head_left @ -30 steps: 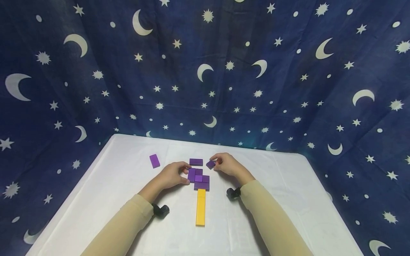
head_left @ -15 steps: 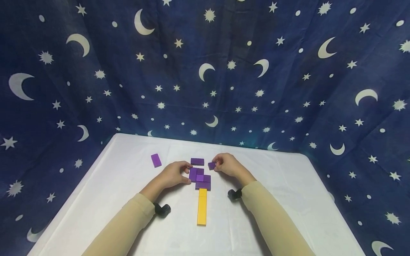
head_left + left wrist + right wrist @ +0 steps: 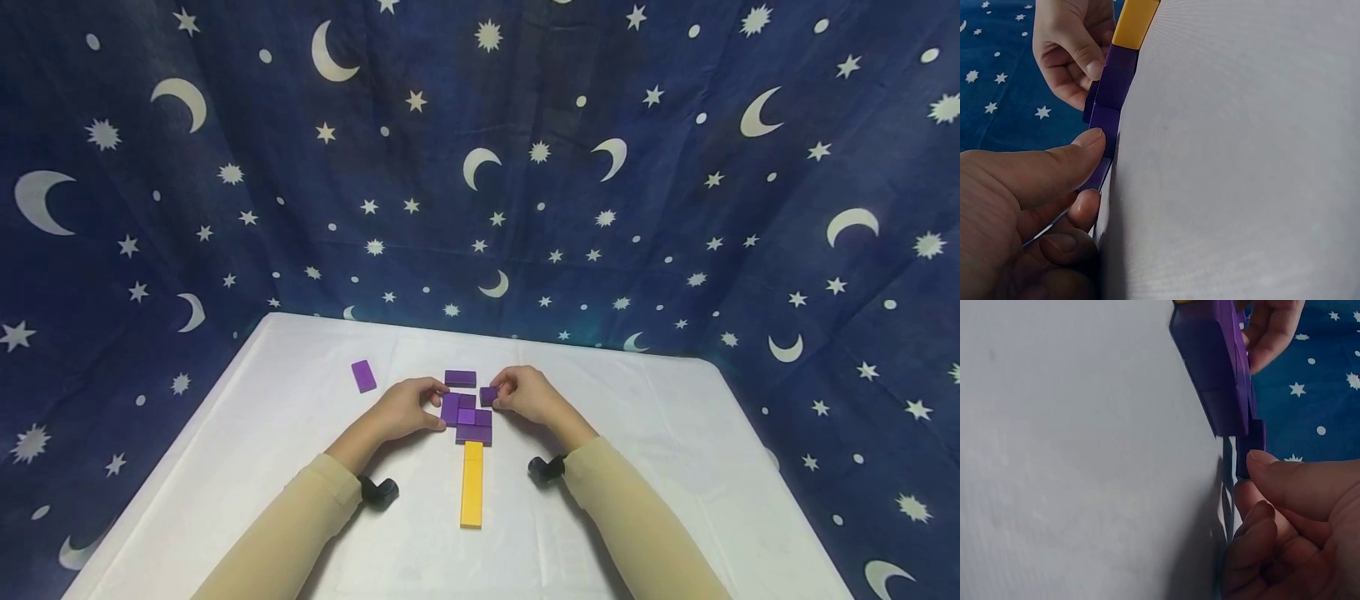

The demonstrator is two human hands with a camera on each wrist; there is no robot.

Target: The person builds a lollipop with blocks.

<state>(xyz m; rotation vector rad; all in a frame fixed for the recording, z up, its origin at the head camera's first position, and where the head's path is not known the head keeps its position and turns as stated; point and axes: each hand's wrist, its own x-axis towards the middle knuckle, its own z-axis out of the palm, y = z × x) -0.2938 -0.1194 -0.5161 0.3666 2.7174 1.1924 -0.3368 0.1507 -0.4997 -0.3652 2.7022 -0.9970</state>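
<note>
A flat cluster of purple blocks (image 3: 474,434) lies mid-table, touching the top of a yellow strip of blocks (image 3: 472,492). My left hand (image 3: 405,410) holds the cluster's left purple block (image 3: 449,409), thumb at its near end and fingertips at its far end; in the left wrist view the thumb (image 3: 1054,170) presses on the purple side. Between thumb and fingertips my right hand (image 3: 531,395) pinches a small purple block (image 3: 487,397), just off the cluster's upper right. From the right wrist, that small block (image 3: 1251,447) overlaps the cluster's end.
Just beyond the cluster lies a separate purple block (image 3: 461,379). Another purple block (image 3: 363,376) lies farther left on the white-covered table (image 3: 315,392). A dark blue curtain (image 3: 555,217) with moons and stars hangs around the table's back and sides.
My right hand has brought the small purple block left and nearer, turning it from slanted to nearly square with the cluster. The left hand stays in place on its block.
</note>
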